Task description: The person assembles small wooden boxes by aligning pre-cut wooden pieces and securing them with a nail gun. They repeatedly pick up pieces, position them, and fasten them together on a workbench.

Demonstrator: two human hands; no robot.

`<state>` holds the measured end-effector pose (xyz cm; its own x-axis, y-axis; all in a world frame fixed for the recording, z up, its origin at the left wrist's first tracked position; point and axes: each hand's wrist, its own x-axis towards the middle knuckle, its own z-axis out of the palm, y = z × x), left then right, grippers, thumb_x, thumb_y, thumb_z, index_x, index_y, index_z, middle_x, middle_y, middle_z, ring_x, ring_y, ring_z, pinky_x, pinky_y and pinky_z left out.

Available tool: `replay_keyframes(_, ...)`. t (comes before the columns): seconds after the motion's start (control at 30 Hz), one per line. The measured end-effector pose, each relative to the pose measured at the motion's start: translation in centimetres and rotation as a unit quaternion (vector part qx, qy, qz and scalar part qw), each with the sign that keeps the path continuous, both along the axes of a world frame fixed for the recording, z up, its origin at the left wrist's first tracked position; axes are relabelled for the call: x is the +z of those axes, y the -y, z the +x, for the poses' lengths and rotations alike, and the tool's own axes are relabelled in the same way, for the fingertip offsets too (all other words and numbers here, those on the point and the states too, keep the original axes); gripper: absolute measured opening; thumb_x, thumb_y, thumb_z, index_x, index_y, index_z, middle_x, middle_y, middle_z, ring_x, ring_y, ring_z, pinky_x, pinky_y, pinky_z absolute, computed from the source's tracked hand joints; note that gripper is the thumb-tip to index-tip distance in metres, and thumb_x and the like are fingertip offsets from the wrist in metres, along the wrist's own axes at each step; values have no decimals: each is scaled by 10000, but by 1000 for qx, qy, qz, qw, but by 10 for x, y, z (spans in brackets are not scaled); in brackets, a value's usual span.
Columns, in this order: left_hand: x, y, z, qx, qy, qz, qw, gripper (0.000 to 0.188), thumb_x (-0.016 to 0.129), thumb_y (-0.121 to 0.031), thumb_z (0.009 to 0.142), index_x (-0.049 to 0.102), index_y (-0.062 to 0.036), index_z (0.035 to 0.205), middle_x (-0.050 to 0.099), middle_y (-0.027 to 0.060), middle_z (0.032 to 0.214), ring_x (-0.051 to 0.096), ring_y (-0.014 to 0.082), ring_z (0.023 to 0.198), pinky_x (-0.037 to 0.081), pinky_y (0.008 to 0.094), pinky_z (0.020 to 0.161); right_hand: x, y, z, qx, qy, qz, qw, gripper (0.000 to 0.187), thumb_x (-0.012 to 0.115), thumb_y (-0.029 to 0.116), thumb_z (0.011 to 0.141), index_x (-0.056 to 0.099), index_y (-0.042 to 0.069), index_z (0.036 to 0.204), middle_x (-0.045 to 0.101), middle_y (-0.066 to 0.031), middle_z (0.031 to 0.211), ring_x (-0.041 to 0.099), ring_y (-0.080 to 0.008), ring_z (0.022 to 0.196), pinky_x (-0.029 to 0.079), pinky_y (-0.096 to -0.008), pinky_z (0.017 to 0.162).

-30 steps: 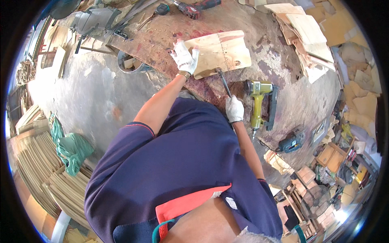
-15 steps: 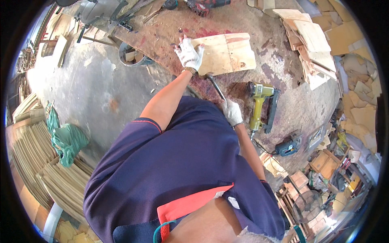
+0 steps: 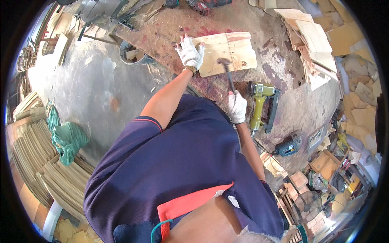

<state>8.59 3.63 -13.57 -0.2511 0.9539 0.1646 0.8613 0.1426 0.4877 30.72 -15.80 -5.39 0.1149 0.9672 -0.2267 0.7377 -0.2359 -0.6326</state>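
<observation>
While the right hand [image 3: 236,107] grips the hammer [image 3: 227,73], its head over the board [image 3: 233,50], a glancing blow could catch the left hand [image 3: 190,53] pressing flat at nine o'clock.

No packages, labels, signs or screens visible.

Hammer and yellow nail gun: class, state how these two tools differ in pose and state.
The hammer is gripped in the right hand, its head over the wooden board; the yellow nail gun lies unheld on the workbench. The hammer is slim and dark, the nail gun bulky. Both sit right of the left hand.
</observation>
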Motion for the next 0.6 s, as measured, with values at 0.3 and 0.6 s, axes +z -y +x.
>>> replay_keyframes(0.3, 1, -4, -1, 3, -1, 34, 999, 750, 544, -530, 942, 382, -2, 1450, 394, 147, 1547, 278, 327, 1481, 148, 547, 1199, 5, 11, -4, 145, 148, 26, 978, 265, 627, 339, 945, 574, 80, 960, 620, -176, 616, 651, -382, 598, 496, -494, 542)
replay_keyframes(0.6, 5, -3, -3, -9, 15, -5, 1000, 530, 556, -313, 926, 455, -41, 1369, 427, 123, 1530, 293, 331, 1471, 173, 533, 1192, 6, -6, -7, 129, 195, -71, 970, 283, 543, 336, 986, 615, 63, 963, 650, -187, 690, 657, -404, 658, 504, -480, 599)
